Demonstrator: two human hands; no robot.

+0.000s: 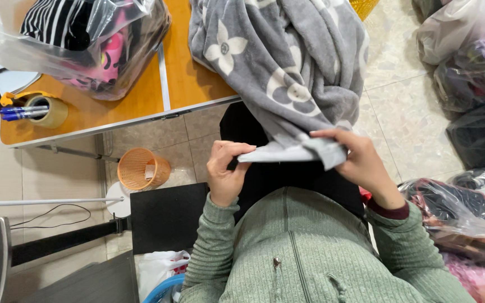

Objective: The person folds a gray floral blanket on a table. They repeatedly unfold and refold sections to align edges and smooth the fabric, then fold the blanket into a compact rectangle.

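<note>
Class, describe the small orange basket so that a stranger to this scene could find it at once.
Start at the orange wooden table at upper left and look below its metal edge to the tiled floor. There stands a small round orange mesh basket holding a paper scrap; nothing else on the floor there is orange latticework.

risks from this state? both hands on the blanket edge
1. Most of the grey fleece blanket with white flower print hangs off the edge of the orange wooden table; its weight may drag it to the tiled floor, since the left hand and right hand pinch only one hem.
2. A pull toward the lap could tug the blanket against the clear plastic bag of clothes and shift it.
</note>
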